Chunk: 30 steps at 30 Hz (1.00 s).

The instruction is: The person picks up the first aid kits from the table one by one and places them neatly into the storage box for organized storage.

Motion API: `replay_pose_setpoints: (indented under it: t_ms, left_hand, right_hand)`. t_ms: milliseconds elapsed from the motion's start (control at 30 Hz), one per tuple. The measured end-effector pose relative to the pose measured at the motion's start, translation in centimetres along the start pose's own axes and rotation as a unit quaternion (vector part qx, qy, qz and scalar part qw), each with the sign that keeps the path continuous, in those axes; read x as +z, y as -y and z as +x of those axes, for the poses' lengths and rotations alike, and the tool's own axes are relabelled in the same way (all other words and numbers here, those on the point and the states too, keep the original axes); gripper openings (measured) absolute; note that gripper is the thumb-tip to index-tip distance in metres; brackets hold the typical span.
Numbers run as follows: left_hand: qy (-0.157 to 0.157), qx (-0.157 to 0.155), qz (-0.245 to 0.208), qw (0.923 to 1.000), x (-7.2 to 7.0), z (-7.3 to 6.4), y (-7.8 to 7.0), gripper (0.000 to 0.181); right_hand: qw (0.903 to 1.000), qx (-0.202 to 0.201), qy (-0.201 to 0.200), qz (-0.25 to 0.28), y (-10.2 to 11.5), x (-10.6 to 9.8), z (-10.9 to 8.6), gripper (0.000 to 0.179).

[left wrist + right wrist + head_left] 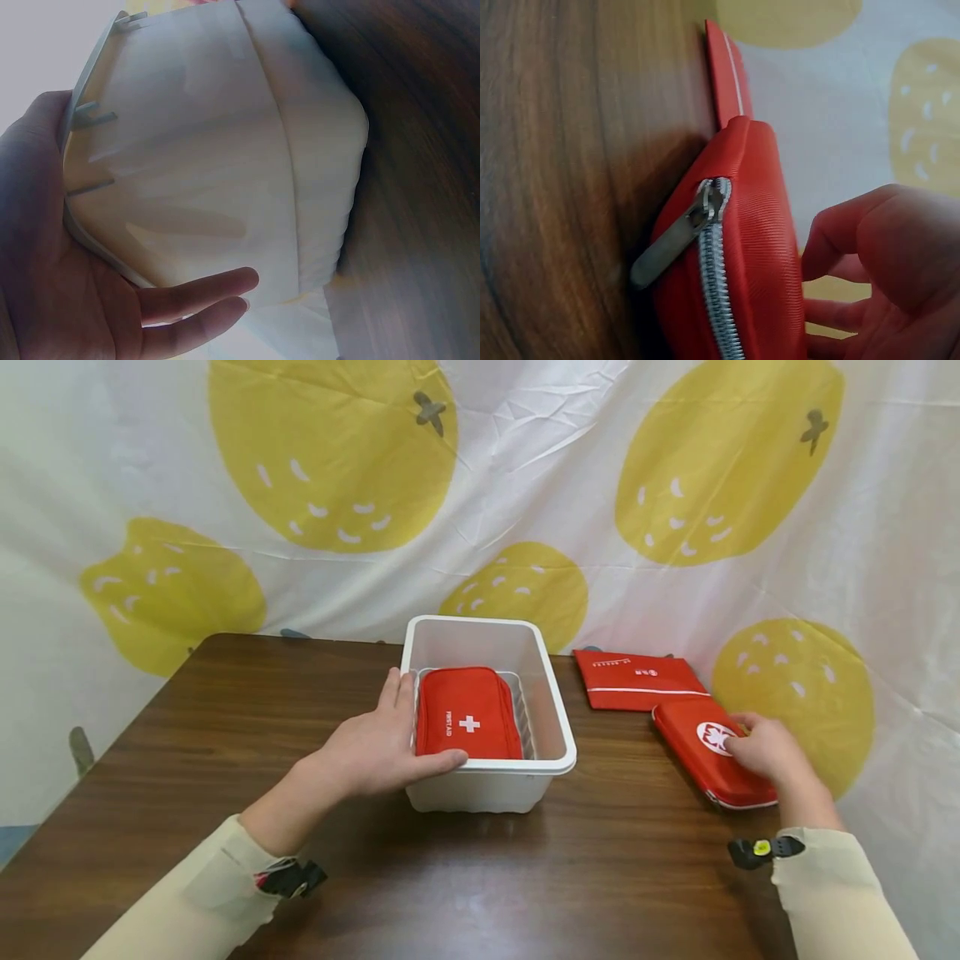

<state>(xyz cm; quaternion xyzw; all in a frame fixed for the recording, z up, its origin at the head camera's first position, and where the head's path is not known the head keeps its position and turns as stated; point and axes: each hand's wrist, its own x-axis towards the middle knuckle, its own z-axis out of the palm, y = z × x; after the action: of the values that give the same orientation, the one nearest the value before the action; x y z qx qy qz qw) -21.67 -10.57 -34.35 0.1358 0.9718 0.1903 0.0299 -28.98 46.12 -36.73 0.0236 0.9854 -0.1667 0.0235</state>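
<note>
A white plastic bin [557, 710] stands on the table with a red first aid pouch [487, 727] lying inside, its white cross facing up. My left hand [367, 747] rests at the bin's near left corner, thumb along the front rim and fingers straight along the left side. In the left wrist view two fingers [202, 296] extend beside the outer wall. To the right, my right hand [765, 750] holds a red zippered case [686, 735] with a round white emblem, thumb on its top. The right wrist view shows its metal zipper pull [667, 247]; some fingertips are hidden behind the case.
A flat red pouch [637, 681] with a white stripe lies behind the case, its near edge overlapped by it. The brown wooden table [247, 735] meets a lemon-print curtain [525, 485] at the back and right.
</note>
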Motion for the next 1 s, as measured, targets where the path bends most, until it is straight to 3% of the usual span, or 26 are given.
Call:
replay_pose_setpoints:
  t_ms: [167,467,700,1000]
  left_hand:
    - [-0.003,0.002,0.000,1.0000,0.1,0.0,-0.1,0.131]
    - [0.001,0.001,-0.001,1.0000,0.0,0.0,-0.1,0.131]
    - [0.003,-0.001,-0.002,1.0000,0.0,-0.1,0.0,0.131]
    - [0.001,0.003,-0.006,1.0000,0.0,-0.1,0.0,0.131]
  right_hand:
    - [0.9994,0.016,0.031,-0.005,-0.4,0.6,0.0,0.066]
    - [0.9994,0.023,0.022,-0.014,0.3,0.8,-0.6,0.069]
    - [0.9972,0.037,0.063,-0.016,0.7,0.9,-1.0,0.086]
    - [0.9967,0.021,0.078,-0.008,0.9,0.7,-1.7,0.087]
